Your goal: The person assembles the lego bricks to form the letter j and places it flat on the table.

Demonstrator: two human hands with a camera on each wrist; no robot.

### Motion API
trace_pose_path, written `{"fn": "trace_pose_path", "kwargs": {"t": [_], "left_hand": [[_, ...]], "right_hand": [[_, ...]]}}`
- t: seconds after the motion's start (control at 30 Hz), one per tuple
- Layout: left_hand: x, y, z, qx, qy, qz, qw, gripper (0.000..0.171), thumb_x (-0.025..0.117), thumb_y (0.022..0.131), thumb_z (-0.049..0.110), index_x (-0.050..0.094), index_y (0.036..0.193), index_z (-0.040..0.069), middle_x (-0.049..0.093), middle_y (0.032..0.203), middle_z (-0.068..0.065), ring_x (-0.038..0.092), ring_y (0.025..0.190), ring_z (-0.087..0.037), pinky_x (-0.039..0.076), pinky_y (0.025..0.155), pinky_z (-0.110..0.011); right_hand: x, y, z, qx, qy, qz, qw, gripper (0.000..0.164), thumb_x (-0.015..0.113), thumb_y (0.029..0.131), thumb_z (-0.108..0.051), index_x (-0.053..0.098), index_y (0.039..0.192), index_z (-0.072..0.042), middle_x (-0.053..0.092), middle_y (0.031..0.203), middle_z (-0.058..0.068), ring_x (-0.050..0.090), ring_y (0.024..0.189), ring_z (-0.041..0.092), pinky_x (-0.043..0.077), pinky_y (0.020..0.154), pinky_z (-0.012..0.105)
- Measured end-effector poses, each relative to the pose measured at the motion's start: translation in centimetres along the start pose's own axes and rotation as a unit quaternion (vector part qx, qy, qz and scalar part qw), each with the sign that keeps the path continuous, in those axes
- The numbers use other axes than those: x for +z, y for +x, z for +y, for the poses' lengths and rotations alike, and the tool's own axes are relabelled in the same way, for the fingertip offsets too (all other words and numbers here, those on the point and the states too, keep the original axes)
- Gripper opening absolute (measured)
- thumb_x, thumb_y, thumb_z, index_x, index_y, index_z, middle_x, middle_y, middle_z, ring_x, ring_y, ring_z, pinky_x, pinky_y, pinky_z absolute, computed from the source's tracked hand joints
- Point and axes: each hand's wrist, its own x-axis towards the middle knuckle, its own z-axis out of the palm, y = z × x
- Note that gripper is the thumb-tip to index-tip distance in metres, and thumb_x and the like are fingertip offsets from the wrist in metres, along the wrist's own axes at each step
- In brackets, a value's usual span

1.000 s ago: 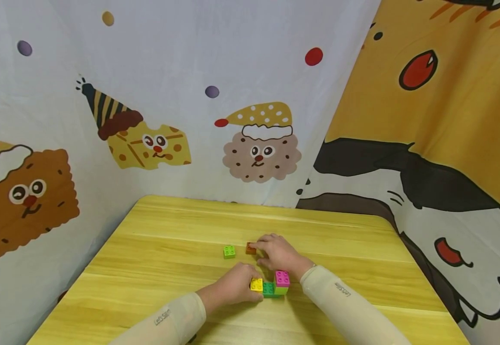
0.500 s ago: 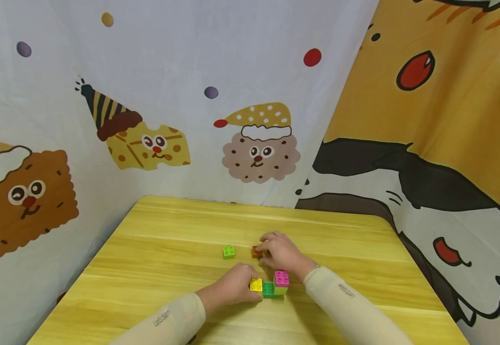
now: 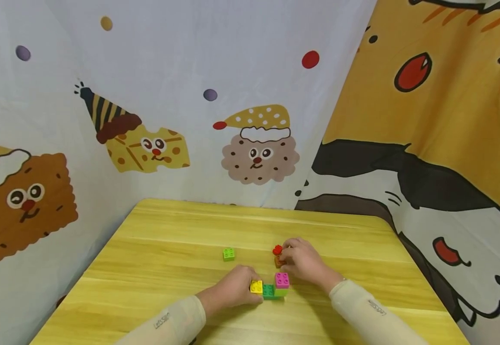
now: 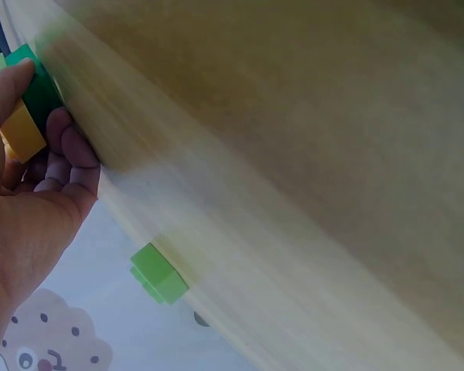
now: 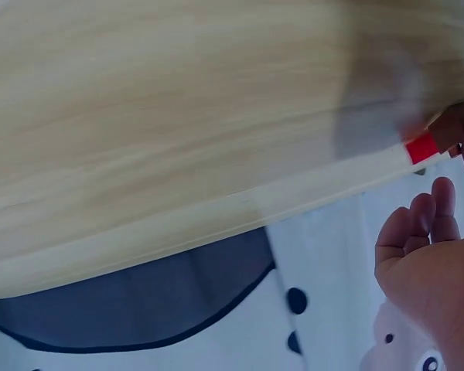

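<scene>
A small build of toy bricks stands on the table: a yellow brick at its left end, a dark green brick below, and a pink brick over a light green one at the right. My left hand grips the yellow end, with thumb and fingers on either side of the dark green brick in the left wrist view. Behind the build, my right hand pinches a brown brick between thumb and finger. Right beside that brick shows a red piece, partly covered by the fingers.
A lime green brick lies alone on the wooden table, behind and left of the left hand. Cartoon-printed cloth hangs along the table's back and sides.
My right hand has moved right and nearer, carrying the brown brick along. The red piece has come into sight beside it. My left hand keeps its grip on the build.
</scene>
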Motion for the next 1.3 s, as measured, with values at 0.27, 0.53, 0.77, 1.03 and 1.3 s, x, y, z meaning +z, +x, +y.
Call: {"fn": "trace_pose_path", "kwargs": {"t": [0.27,0.53,0.77,1.03,1.3], "left_hand": [[-0.1,-0.1,0.1,-0.008,0.006,-0.001,0.9999,0.026,0.093,0.08,0.024,0.083,0.103,0.015,0.07,0.09,0.012,0.054,0.074,0.002,0.049,0.068,-0.016],[-0.1,-0.1,0.0,0.002,0.004,0.001,1.0,0.027,0.093,0.08,0.023,0.084,0.103,0.014,0.072,0.091,0.011,0.054,0.074,0.002,0.049,0.067,-0.016],[0.0,0.0,-0.1,0.005,0.005,0.0,1.0,0.024,0.092,0.08,0.023,0.083,0.101,0.016,0.069,0.088,0.013,0.053,0.073,0.002,0.048,0.067,-0.016],[-0.2,0.1,-0.2,0.009,0.002,-0.003,1.0,0.018,0.092,0.081,0.023,0.082,0.095,0.017,0.065,0.083,0.015,0.052,0.071,0.002,0.048,0.066,-0.016],[-0.4,0.1,-0.1,0.018,0.004,-0.001,0.9998,0.02,0.092,0.081,0.023,0.083,0.096,0.015,0.066,0.083,0.014,0.052,0.071,0.002,0.047,0.065,-0.016]], "right_hand": [[-1.2,-3.1,3.0,0.027,-0.003,0.014,1.0,0.017,0.094,0.08,-0.022,0.082,0.09,-0.019,0.073,0.121,0.013,0.063,0.114,0.031,0.053,0.101,0.055],[-2.2,-4.7,4.4,0.068,0.02,-0.007,0.997,0.013,0.091,0.085,-0.02,0.079,0.088,-0.019,0.079,0.11,0.003,0.07,0.105,0.026,0.058,0.096,0.049],[-2.0,-4.9,4.1,0.123,0.042,-0.021,0.991,0.021,0.09,0.087,-0.022,0.069,0.091,-0.02,0.071,0.087,-0.011,0.066,0.083,0.01,0.058,0.078,0.037],[-2.1,-4.5,3.7,0.145,0.053,-0.041,0.987,0.046,0.089,0.088,-0.02,0.068,0.128,-0.01,0.078,0.107,0.002,0.074,0.099,0.021,0.061,0.092,0.046],[-2.5,-4.1,3.2,0.137,0.051,-0.068,0.987,0.046,0.087,0.09,-0.018,0.072,0.132,-0.007,0.078,0.123,0.01,0.073,0.111,0.029,0.059,0.1,0.051]]}}
